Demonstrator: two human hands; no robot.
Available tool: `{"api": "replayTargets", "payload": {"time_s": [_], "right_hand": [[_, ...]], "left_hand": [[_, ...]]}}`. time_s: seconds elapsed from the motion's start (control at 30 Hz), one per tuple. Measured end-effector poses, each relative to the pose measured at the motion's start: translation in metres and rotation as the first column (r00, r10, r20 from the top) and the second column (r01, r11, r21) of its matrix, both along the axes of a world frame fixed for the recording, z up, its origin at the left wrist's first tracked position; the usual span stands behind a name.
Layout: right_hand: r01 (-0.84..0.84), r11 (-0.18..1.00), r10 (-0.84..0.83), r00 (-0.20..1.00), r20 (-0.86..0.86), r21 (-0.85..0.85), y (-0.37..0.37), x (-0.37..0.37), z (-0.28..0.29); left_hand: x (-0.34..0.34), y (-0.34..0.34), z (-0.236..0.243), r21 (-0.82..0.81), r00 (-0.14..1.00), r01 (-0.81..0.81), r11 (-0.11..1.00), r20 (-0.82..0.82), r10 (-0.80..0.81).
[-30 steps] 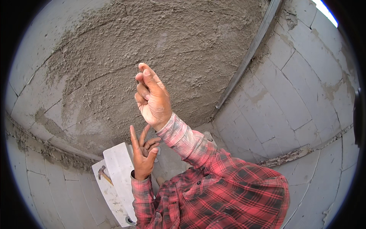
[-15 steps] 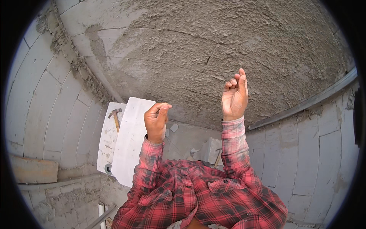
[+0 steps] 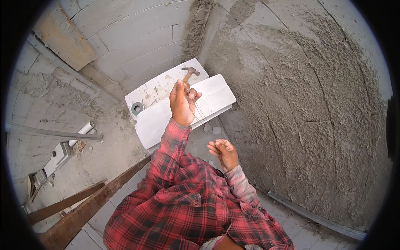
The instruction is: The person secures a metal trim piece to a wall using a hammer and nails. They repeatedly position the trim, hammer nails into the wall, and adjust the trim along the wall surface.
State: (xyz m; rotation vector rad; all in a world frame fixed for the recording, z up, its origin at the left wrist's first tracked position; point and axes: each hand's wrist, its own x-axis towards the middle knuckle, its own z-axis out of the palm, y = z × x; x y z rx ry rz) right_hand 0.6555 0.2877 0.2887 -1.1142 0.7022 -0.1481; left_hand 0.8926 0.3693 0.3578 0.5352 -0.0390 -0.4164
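And here's the left hand [image 3: 183, 105] up over the smooth white slab [image 3: 217, 94], fingers curled, with thin dark strands [image 3: 201, 113] slanting from beside it toward the lower right; whether it grips them, I cannot tell. Down to the right, the right hand [image 3: 225, 155] has fingertips drawn in toward the thumb, and anything pinched there is too small to make out. Look at the hammer [image 3: 190, 71] now: it lies on the speckled slab [image 3: 151, 88] just behind, head at the far end, handle running down and slightly left until the left hand's fingers cover it. The smooth slab's long axis climbs from lower left to upper right. Half a second ago the rough plastered wall [image 3: 316, 112] filled the top; now the view has swung, putting it at right, and the right hand has dropped from in front of it!
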Motion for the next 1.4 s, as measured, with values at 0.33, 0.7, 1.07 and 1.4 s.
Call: {"api": "replayTargets", "payload": {"time_s": [0.33, 0.7, 1.07, 1.4], "right_hand": [[-0.193, 0.750, 0.298, 0.953, 0.063, -0.633, -0.058, 0.142, 0.093], [0.191, 0.782, -0.118, 0.980, 0.159, -0.593, -0.044, 0.215, 0.081], [0.675, 0.666, -0.591, 0.737, 0.327, -0.317, -0.131, 0.128, 0.093], [0.785, 0.579, -0.813, 0.577, 0.081, 0.219, -0.096, 0.126, 0.075]], "left_hand": [[0.030, 0.021, -0.042, 0.280, 0.956, -0.011, 0.960, 0.285, -0.072], [0.006, -0.068, -0.035, 0.392, 0.930, 0.273, 0.878, 0.126, -0.346], [-0.053, -0.110, -0.059, 0.591, 0.373, 0.221, 0.776, 0.684, -0.627], [-0.040, -0.083, -0.062, 0.726, 0.350, 0.164, 0.667, 0.590, -0.728]]}}
